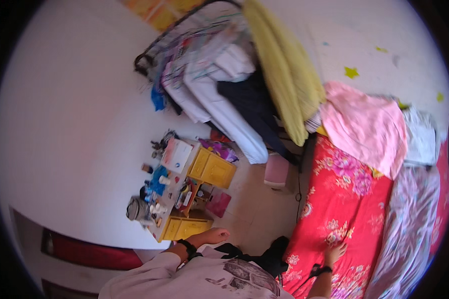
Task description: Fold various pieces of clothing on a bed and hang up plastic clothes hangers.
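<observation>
- Right hand (334, 251) pressed flat on the red floral bedspread (344, 199), fingers spread apart, gripping nothing; dark band at the wrist.
- Bedspread directly under those fingers, its long axis running up and away from the fingertips toward the pink cloth (366, 127) heaped at the far end.
- Left hand (213, 235) held out over the floor, fingers together and nearly straight, empty; dark band at its wrist too.
- Nearest to the left fingertips, just beyond and to their left: a yellow drawer unit (183, 228), boxy, its front facing the hand.
- Farther out past that: a low cluttered table (172, 187) with small jars, bottles and a flat white-and-pink box (176, 154); lettering too small to make out.
- Second yellow drawer unit (213, 169) beyond the table, and a flat magenta packet (218, 203) on the floor between the two units.
- Farthest: a rack (144, 60) loaded with white, dark and yellow-green cloth (284, 74), well apart from both hands.
</observation>
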Demonstrator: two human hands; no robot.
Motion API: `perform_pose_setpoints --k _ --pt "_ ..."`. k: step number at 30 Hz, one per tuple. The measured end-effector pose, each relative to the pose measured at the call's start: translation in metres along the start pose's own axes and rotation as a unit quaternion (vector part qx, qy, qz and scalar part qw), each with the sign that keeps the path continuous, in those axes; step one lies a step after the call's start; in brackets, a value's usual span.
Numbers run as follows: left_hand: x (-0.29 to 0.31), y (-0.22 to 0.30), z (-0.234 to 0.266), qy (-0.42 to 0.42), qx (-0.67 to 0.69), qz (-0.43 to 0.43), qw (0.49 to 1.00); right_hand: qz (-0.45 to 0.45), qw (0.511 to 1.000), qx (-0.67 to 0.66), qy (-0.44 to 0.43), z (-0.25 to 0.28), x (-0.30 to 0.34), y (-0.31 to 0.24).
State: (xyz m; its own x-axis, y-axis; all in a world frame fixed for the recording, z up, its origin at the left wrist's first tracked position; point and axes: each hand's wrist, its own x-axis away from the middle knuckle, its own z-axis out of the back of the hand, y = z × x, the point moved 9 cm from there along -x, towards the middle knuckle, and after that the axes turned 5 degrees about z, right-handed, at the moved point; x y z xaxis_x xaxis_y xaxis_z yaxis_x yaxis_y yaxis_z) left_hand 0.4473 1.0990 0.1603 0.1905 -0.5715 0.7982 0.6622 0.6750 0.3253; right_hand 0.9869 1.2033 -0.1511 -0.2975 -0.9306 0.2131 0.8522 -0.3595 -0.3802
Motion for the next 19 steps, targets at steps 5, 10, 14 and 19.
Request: perform_pose_setpoints --k 5,10,14,19 --pt "-0.002 -0.092 0.003 0.051 0.038 -0.089 0.994 0.039 0.969 0.035 -0.241 -0.061 0.076 -0.091" --pt "0.035 -0.208 0.012 0.106 0.183 -0.034 0.977 0.012 0.929 -0.098 -0.357 -0.125 0.093 -0.082" --pt "0.077 -0.385 -0.029 0.166 0.413 0.053 0.894 0.301 0.837 0.119 -0.442 -0.173 0.100 -0.157" --pt "0.129 -0.581 -0.190 0.197 0.702 0.200 0.655 0.574 0.570 0.385 -0.443 -0.184 0.201 -0.345"
